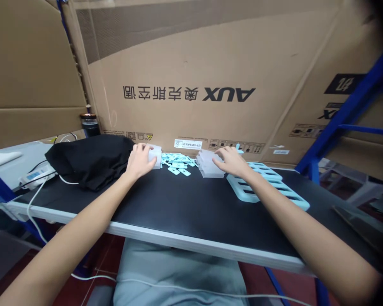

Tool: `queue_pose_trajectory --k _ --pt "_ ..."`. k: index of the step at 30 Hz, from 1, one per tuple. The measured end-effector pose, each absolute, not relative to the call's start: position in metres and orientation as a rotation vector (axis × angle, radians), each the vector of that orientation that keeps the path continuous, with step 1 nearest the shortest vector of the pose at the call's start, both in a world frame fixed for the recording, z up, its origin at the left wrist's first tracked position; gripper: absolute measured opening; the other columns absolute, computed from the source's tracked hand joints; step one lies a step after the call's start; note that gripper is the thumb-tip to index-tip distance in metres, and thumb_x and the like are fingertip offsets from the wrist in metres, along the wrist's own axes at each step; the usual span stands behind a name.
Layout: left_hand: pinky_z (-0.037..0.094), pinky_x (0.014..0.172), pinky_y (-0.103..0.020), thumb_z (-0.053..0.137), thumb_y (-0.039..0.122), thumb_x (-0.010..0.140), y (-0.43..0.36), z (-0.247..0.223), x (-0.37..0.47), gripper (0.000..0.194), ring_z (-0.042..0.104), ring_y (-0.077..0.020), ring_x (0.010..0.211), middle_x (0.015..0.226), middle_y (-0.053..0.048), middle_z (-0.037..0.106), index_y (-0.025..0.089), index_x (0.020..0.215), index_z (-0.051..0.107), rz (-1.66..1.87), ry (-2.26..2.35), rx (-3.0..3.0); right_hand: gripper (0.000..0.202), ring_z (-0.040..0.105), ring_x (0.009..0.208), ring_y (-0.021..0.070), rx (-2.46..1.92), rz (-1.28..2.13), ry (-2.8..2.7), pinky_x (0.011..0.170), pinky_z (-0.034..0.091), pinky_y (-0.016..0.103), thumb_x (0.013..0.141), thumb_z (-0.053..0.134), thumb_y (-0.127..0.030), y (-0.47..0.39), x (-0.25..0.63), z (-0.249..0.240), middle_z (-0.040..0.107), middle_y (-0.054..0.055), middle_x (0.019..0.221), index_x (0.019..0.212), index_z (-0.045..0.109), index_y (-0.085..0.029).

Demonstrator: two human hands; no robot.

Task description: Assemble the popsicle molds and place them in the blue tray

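Observation:
My left hand rests against the outer side of some translucent whitish plastic pieces, its thumb and fingers apart. Across from it, my right hand reaches to a tiered stack of similar translucent pieces, with thumb and forefinger spread at its right side. Whether either hand bears any weight of these pieces, I cannot tell. Between the two groups lies a loose pile of small light-blue flat pieces, some with a slot in them. Under my right forearm are light-blue slotted trays, overlapping each other and partly hidden.
A black cloth bundle lies left of my left hand, near a white power strip with cables. A large cardboard box stands behind the black tabletop. At the right rises a blue metal frame. A dark-bodied bottle stands back left.

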State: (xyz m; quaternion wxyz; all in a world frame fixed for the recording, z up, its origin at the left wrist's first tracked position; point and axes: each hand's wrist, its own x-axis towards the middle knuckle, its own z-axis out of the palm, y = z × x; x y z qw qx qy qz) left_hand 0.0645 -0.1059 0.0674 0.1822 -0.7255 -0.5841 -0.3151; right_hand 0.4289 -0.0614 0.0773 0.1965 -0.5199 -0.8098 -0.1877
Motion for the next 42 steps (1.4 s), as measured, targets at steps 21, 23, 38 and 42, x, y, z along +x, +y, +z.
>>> queue_pose_trajectory --k 21,23,38,42 --pt "0.043 0.085 -0.04 0.039 0.026 0.089 -0.118 0.044 0.145 0.028 0.054 -0.0268 0.096 0.098 -0.012 0.058 0.016 0.099 0.062 -0.336 -1.174 -2.526 0.042 0.049 0.108 0.0291 -1.388 -0.161 -2.616 0.088 0.042 0.039 0.077 0.058 -0.038 -0.029 0.439 0.094 0.06 0.014 0.11 0.11 0.054 -0.013" --pt "0.043 0.086 -0.039 0.04 0.026 0.088 -0.118 0.045 0.143 0.027 0.054 -0.0262 0.097 0.097 -0.011 0.058 0.017 0.099 0.063 -0.346 -1.148 -2.575 0.047 0.051 0.105 0.0281 -1.375 -0.094 -2.535 0.087 0.043 0.038 0.072 0.064 -0.039 -0.033 0.437 0.103 0.06 0.014 0.109 0.109 0.054 -0.014" --pt "0.049 0.083 -0.034 0.073 0.028 0.069 -0.11 0.045 0.142 0.046 0.06 -0.0188 0.097 0.105 -0.008 0.062 0.018 0.109 0.05 -0.956 -1.2 -3.49 0.037 0.059 0.077 0.0201 -1.1 0.026 -2.888 0.063 0.04 0.027 0.071 0.067 -0.045 -0.11 0.356 0.152 0.065 0.005 0.088 0.097 0.062 -0.021" --pt "0.051 0.082 -0.036 0.079 0.024 0.063 -0.107 0.033 0.136 0.058 0.061 -0.0155 0.087 0.108 -0.009 0.057 0.019 0.107 0.042 -1.253 -1.274 -3.461 0.035 0.057 0.075 0.0199 -1.097 0.004 -2.932 0.059 0.037 0.026 0.073 0.064 -0.043 -0.107 0.342 0.132 0.064 0.006 0.087 0.097 0.058 -0.019"
